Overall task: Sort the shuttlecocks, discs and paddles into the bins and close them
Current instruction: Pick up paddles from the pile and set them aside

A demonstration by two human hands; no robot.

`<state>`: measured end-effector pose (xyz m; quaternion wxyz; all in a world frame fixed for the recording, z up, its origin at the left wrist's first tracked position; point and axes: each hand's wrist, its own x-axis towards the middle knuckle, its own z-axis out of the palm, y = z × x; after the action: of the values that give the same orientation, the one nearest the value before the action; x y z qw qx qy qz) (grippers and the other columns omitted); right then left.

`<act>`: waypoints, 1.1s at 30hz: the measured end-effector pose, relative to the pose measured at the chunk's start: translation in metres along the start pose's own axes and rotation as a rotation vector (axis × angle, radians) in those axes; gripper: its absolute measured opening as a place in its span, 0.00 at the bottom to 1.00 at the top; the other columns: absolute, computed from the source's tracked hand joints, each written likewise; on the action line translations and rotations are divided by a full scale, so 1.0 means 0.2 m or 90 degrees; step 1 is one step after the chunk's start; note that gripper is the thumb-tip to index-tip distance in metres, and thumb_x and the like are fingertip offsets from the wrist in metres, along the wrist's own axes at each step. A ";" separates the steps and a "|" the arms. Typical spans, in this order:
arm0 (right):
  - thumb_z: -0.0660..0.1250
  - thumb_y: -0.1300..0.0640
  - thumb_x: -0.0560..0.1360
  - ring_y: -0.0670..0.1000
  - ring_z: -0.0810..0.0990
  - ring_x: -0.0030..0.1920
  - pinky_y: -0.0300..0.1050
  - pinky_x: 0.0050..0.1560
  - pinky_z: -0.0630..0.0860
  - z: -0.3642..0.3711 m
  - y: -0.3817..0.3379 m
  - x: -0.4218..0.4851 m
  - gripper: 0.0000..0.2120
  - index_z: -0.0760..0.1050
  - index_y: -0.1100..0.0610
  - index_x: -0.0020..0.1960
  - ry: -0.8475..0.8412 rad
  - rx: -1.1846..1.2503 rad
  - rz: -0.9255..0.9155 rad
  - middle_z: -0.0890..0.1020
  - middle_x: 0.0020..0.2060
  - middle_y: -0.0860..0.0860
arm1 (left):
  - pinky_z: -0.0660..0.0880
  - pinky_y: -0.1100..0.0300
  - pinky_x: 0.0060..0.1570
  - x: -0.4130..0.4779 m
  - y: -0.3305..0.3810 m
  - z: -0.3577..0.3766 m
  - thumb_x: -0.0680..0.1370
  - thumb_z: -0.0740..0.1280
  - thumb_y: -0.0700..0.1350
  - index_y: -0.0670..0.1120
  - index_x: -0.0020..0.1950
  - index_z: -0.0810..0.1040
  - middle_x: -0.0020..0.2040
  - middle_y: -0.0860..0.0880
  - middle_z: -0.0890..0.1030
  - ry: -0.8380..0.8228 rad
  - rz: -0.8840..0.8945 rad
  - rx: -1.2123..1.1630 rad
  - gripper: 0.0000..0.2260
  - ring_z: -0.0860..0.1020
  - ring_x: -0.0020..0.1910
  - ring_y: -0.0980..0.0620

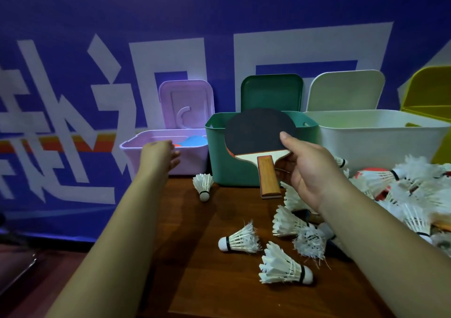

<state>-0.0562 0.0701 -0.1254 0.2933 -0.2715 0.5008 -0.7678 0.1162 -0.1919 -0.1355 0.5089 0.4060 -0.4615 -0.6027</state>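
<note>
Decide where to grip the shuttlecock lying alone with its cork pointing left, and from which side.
Pinch the shuttlecock at its cork end, coming from above and the left: it lies on its side, cork clear of neighbours, and the frayed feather skirt may crush.

A brown wooden table (pixel 207 281) fills the lower centre. At its back stand a lilac plastic bin (pixel 190 160), green plastic bin (pixel 219 168) and white plastic bin (pixel 380 144). White feather shuttlecocks (pixel 240 240) lie scattered, heaped at right.
</note>
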 end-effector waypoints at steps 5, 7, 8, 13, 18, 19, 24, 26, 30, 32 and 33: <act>0.68 0.52 0.84 0.58 0.88 0.52 0.58 0.55 0.84 -0.08 -0.04 0.02 0.12 0.82 0.57 0.63 0.016 -0.010 -0.007 0.88 0.54 0.57 | 0.57 0.58 0.34 -0.32 0.03 0.28 0.84 0.64 0.43 0.49 0.44 0.70 0.35 0.49 0.67 -0.267 -0.052 0.003 0.10 0.63 0.28 0.52; 0.69 0.52 0.84 0.57 0.88 0.49 0.57 0.53 0.84 -0.13 -0.08 0.01 0.12 0.82 0.57 0.62 0.030 -0.017 -0.013 0.88 0.52 0.57 | 0.62 0.58 0.34 -0.45 0.03 0.40 0.86 0.63 0.52 0.49 0.42 0.69 0.34 0.50 0.66 -0.388 -0.067 0.011 0.14 0.65 0.29 0.52; 0.69 0.51 0.83 0.56 0.87 0.48 0.56 0.51 0.84 -0.16 -0.11 0.00 0.12 0.82 0.57 0.62 0.038 -0.021 -0.016 0.88 0.51 0.57 | 0.69 0.58 0.34 -0.52 0.03 0.47 0.85 0.65 0.54 0.47 0.44 0.73 0.35 0.48 0.70 -0.410 -0.058 0.034 0.14 0.69 0.30 0.51; 0.70 0.51 0.83 0.57 0.86 0.47 0.57 0.51 0.85 -0.37 -0.27 -0.06 0.12 0.82 0.58 0.60 0.096 -0.013 -0.030 0.86 0.50 0.58 | 0.81 0.58 0.36 -0.76 0.04 0.76 0.84 0.69 0.49 0.38 0.61 0.81 0.40 0.42 0.74 -0.437 -0.031 0.038 0.14 0.73 0.31 0.53; 0.69 0.48 0.83 0.57 0.89 0.47 0.55 0.46 0.85 -0.65 -0.42 -0.11 0.14 0.79 0.56 0.63 0.132 -0.015 -0.020 0.86 0.58 0.62 | 0.81 0.61 0.33 -0.92 0.02 1.09 0.84 0.69 0.47 0.35 0.59 0.79 0.35 0.46 0.76 -0.467 -0.061 -0.025 0.14 0.75 0.28 0.54; 0.68 0.48 0.83 0.56 0.89 0.46 0.53 0.43 0.84 -0.71 -0.45 -0.11 0.15 0.79 0.56 0.65 0.151 -0.014 -0.019 0.86 0.58 0.61 | 0.81 0.61 0.32 -0.95 0.01 1.16 0.84 0.69 0.47 0.35 0.59 0.79 0.35 0.46 0.77 -0.476 -0.065 -0.026 0.14 0.76 0.28 0.54; 0.64 0.55 0.85 0.47 0.86 0.32 0.44 0.32 0.80 -1.02 -0.61 -0.04 0.10 0.77 0.57 0.64 0.267 -0.023 -0.033 0.85 0.46 0.53 | 0.83 0.59 0.33 -1.09 -0.05 1.52 0.86 0.65 0.46 0.40 0.58 0.78 0.42 0.44 0.84 -0.546 -0.117 -0.048 0.10 0.83 0.33 0.53; 0.63 0.56 0.85 0.45 0.84 0.29 0.41 0.30 0.80 -1.13 -0.69 0.01 0.06 0.76 0.56 0.59 0.300 -0.011 -0.044 0.83 0.43 0.52 | 0.85 0.55 0.36 -1.13 -0.07 1.68 0.89 0.59 0.46 0.40 0.57 0.77 0.44 0.43 0.83 -0.577 -0.145 -0.073 0.12 0.83 0.38 0.50; 0.63 0.57 0.85 0.44 0.83 0.27 0.38 0.25 0.78 -1.36 -0.85 0.14 0.03 0.74 0.55 0.54 0.376 0.028 -0.063 0.82 0.39 0.51 | 0.84 0.55 0.44 -1.17 -0.10 2.03 0.89 0.56 0.44 0.38 0.49 0.77 0.36 0.43 0.81 -0.590 -0.095 -0.069 0.16 0.82 0.38 0.46; 0.63 0.57 0.85 0.44 0.84 0.27 0.39 0.25 0.78 -1.49 -0.93 0.23 0.04 0.75 0.55 0.57 0.410 0.026 -0.076 0.83 0.41 0.52 | 0.81 0.56 0.47 -1.17 -0.13 2.20 0.86 0.58 0.38 0.40 0.45 0.79 0.40 0.41 0.83 -0.597 -0.006 0.030 0.13 0.82 0.41 0.44; 0.64 0.57 0.84 0.44 0.85 0.28 0.39 0.26 0.78 -1.55 -0.97 0.27 0.06 0.76 0.56 0.59 0.427 0.021 -0.080 0.84 0.43 0.53 | 0.78 0.55 0.49 -1.15 -0.16 2.28 0.84 0.59 0.36 0.42 0.46 0.81 0.45 0.40 0.84 -0.600 0.067 0.115 0.12 0.82 0.45 0.43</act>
<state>-0.3482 0.2831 -0.0481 0.0684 -0.0293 0.5391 -0.8390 -0.2940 0.1030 -0.0501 0.2372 0.1075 -0.7120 -0.6521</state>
